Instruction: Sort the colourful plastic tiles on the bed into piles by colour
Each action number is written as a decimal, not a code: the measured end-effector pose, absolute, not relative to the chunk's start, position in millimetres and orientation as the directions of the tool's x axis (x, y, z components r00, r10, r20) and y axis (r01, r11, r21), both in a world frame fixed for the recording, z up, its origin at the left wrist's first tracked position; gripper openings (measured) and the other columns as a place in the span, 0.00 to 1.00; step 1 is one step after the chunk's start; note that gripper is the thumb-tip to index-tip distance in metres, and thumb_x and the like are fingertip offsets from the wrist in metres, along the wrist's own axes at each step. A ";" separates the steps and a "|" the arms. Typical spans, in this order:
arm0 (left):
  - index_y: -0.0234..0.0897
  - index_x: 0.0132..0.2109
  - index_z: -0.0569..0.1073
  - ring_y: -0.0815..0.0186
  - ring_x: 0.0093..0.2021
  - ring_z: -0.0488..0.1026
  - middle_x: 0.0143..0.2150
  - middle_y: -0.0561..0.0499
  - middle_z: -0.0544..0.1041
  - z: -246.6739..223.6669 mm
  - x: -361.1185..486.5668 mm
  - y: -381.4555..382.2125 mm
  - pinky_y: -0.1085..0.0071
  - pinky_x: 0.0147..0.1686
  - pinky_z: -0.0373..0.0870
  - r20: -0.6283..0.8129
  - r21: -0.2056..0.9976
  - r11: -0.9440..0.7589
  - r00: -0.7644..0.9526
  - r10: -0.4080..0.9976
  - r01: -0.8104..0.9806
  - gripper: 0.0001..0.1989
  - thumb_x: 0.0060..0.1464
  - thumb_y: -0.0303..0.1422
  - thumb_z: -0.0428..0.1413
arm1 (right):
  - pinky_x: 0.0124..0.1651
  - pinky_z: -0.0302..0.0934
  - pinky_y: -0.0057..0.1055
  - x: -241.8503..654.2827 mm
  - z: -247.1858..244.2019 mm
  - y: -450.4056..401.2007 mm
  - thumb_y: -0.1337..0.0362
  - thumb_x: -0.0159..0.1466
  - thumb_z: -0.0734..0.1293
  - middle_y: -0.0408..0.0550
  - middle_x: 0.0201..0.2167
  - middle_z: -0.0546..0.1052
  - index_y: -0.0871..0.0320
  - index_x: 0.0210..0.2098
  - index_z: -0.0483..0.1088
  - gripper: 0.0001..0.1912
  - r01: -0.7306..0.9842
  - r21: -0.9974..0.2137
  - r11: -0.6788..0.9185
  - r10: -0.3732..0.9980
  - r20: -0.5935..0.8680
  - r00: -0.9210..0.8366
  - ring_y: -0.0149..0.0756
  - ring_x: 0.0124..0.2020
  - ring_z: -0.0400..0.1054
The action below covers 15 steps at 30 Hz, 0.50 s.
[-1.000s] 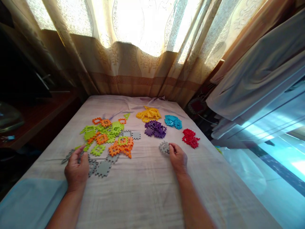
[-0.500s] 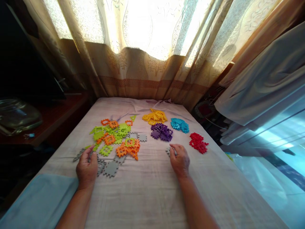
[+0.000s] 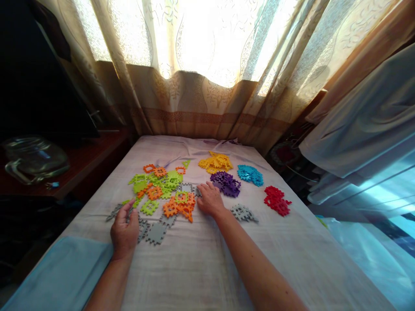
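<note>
My right hand [image 3: 210,199] reaches left, palm down with fingers stretched out. Its fingertips touch a grey interlocking tile [image 3: 197,191] beside the purple pile. At the left, my left hand [image 3: 125,229] rests half curled with thumb and fingers apart, and nothing shows between them. Close to it lie a flat grey square tile [image 3: 156,233] and a dark grey piece [image 3: 114,212]. Between the hands is a mixed heap of lime green tiles [image 3: 149,207] and orange tiles [image 3: 170,208]. A small grey pile [image 3: 242,212] sits right of my right forearm.
Sorted piles stand farther right: yellow [image 3: 215,162], purple [image 3: 226,184], blue [image 3: 250,174] and red [image 3: 277,201]. All lie on a pale sheet [image 3: 194,268]. A blue cloth [image 3: 61,272] covers the near left corner. A glass jug [image 3: 35,162] stands on the side table.
My right hand has moved left from the small grey pile, leaving it on the sheet, to a grey tile by the heap. My left hand has stayed about in place. The view has shifted slightly.
</note>
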<state>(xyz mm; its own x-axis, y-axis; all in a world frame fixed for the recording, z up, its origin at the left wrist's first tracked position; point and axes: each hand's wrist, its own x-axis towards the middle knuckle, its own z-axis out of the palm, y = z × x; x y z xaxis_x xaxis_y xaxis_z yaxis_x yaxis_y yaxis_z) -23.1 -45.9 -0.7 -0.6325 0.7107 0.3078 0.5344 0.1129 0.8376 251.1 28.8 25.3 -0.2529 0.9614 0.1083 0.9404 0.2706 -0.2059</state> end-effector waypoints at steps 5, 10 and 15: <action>0.40 0.50 0.75 0.57 0.49 0.76 0.48 0.47 0.79 -1.1 -23.4 -45.8 0.61 0.52 0.70 0.304 0.840 0.108 -0.626 0.718 0.532 0.22 0.51 0.42 0.51 | 0.53 0.53 0.39 253.8 27.3 17.0 0.57 0.61 0.66 0.54 0.47 0.75 0.57 0.51 0.71 0.20 0.951 -0.200 0.236 0.967 0.143 -0.210 0.45 0.54 0.62; 0.41 0.51 0.75 0.57 0.49 0.76 0.48 0.47 0.79 -1.4 -23.4 -45.8 0.60 0.52 0.70 0.291 0.837 0.126 -0.629 0.721 0.532 0.23 0.51 0.43 0.51 | 0.53 0.54 0.38 284.4 26.3 -10.1 0.58 0.60 0.68 0.53 0.45 0.75 0.57 0.48 0.71 0.18 0.941 -0.295 0.164 0.947 0.313 -0.067 0.44 0.51 0.64; 0.40 0.52 0.75 0.56 0.51 0.75 0.49 0.46 0.79 -1.0 -22.1 -45.6 0.60 0.54 0.69 0.312 0.831 0.111 -0.622 0.718 0.545 0.23 0.51 0.43 0.50 | 0.51 0.57 0.38 355.0 24.1 -28.5 0.58 0.59 0.67 0.52 0.44 0.77 0.58 0.46 0.73 0.17 0.913 -0.382 -0.141 0.914 0.305 0.269 0.45 0.49 0.67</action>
<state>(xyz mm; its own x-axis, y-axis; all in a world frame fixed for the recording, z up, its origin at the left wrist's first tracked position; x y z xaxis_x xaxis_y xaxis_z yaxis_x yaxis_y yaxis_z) -22.1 -45.6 -1.0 -0.6222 0.7179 0.3122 0.5447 0.1106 0.8313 355.0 -28.5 24.1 0.2690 0.9135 0.3052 0.9132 -0.1411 -0.3824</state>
